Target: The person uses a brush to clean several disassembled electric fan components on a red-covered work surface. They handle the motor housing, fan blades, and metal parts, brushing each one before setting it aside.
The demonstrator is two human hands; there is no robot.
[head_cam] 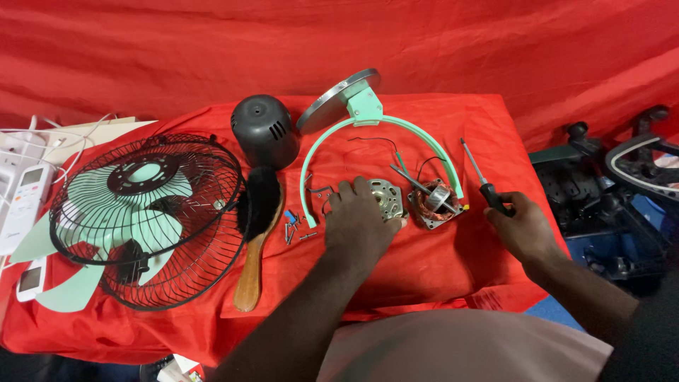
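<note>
Head camera view: two bare hands work over a table with a red cloth.
Left hand: one left hand lies palm down with curled fingers on one round silver metal motor plate. It touches the plate, but I cannot tell if it grips it.
Right hand: one right hand is closed around the black handle of one long screwdriver with a thin metal shaft. The tip points up and away from the person.
Motor part: one square metal motor core with copper wire lies just beside the plate, between the two hands.
Green hoop: one mint green plastic curved arm bends around both motor parts. It joins one round grey disc.
Screws: a small pile of little screws lies left of the left hand. They are too small to count.
Brush: one wooden brush with black bristles lies beside the screws.
Cover: one black round plastic motor cover stands behind the brush.
Fan: one black wire fan cage with mint green blades lies at the left.
Remotes: two white remote controls lie at the left edge.
</note>
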